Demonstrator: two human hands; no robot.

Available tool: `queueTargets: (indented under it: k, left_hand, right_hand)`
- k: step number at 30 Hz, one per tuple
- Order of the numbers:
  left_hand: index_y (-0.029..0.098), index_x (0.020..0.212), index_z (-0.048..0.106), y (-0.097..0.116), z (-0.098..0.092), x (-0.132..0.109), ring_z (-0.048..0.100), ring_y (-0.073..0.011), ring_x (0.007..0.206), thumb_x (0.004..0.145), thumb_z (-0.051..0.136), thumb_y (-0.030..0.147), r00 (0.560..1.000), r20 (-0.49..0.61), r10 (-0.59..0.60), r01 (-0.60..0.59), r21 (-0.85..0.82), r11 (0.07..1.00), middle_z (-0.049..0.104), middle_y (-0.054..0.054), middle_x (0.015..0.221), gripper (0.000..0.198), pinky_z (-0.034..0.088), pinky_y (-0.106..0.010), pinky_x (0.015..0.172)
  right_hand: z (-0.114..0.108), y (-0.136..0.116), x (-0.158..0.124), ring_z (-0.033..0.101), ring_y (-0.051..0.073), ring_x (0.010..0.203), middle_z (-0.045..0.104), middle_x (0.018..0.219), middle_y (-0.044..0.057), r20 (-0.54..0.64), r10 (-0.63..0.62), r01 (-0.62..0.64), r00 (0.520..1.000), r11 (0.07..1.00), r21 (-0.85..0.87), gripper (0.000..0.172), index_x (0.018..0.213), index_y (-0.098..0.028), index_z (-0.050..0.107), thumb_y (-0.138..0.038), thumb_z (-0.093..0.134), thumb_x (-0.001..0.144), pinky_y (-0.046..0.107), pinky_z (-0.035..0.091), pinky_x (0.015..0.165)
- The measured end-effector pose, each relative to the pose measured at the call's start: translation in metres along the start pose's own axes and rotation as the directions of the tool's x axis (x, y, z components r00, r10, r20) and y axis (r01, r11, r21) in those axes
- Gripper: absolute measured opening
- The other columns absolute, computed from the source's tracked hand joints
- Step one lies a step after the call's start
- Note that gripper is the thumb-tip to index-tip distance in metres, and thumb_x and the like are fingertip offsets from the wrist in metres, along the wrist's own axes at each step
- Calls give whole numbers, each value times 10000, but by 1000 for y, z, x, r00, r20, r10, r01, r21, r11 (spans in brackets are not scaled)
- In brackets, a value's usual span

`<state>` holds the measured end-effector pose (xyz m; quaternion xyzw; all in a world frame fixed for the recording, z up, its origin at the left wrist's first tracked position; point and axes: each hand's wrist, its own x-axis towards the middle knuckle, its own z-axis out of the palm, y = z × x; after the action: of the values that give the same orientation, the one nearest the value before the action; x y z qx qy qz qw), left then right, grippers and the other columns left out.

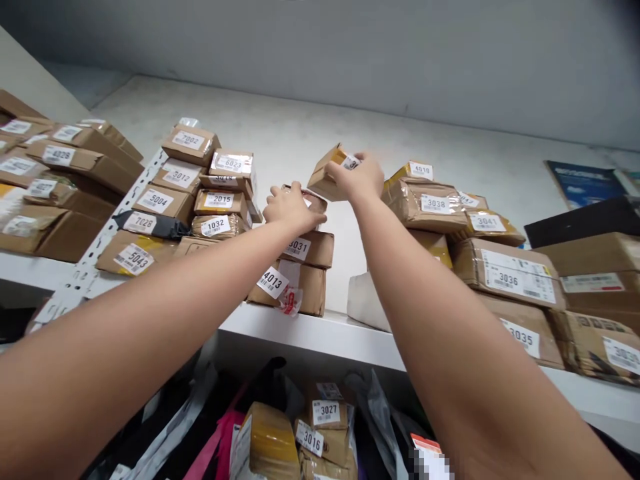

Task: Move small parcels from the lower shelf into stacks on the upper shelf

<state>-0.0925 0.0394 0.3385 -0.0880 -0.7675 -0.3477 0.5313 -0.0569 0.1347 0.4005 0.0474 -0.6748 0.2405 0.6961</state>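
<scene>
My right hand (363, 177) is raised above the shelf and grips a small cardboard box (325, 167) with yellow tape and a white label. The box is tilted and clear of the stack. To its left, my left hand (293, 210) is closed around a small box (316, 202) on top of the middle stack, hiding most of it. Directly below sits a brown box labelled 3031 (320, 249). That one rests on a wider box marked 4013 (313, 290), with clear and red tape hanging from its front.
The white shelf (310, 330) also carries box stacks left, such as 5004 (159, 200), and right, such as 3036 (505, 273). A white box (363, 300) stands behind my right forearm. Bagged parcels and boxes, including 3027 (327, 413), fill the level below.
</scene>
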Motion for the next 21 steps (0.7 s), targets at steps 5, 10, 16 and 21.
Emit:
queueTargets:
  k: [5,10,16,21]
  left_hand:
    - [76,1500,221,-2,-1,1,509,-358,1278,645,829,502,998,38,-47,50,-55,997,433,-248,1419,1132,497,-407,992]
    - [-1,1502,195,-18,2,4,542,-352,1247,677,831,515,1000,27,7,-6,-46,999,451,-244,1436,1162,500,-401,1018]
    - [10,1493,234,-40,11,0,570,-369,1216,756,723,585,995,2,100,-100,-53,994,506,-251,1377,1055,518,-428,986]
    - [-23,1513,161,-50,17,-4,468,-401,1316,768,699,609,988,-65,139,-141,-34,989,412,-300,1444,1115,457,-459,1054]
  right_hand:
    - [31,-15,8,614,277,1105,656,1147,105,131,9,-13,991,1000,29,586,1221,-146,596,-444,752,741,395,492,957]
    - [59,-22,11,632,282,1092,671,1155,118,280,-4,-4,960,1000,27,600,1200,-151,604,-506,764,743,402,491,957]
    - [75,-22,-4,567,310,1237,609,1311,155,307,-36,25,951,999,38,714,1348,-162,508,-576,709,802,436,462,1021]
    - [76,-13,0,547,351,1260,577,1343,190,301,-76,60,950,996,61,926,1464,-114,363,-611,727,774,487,441,1060]
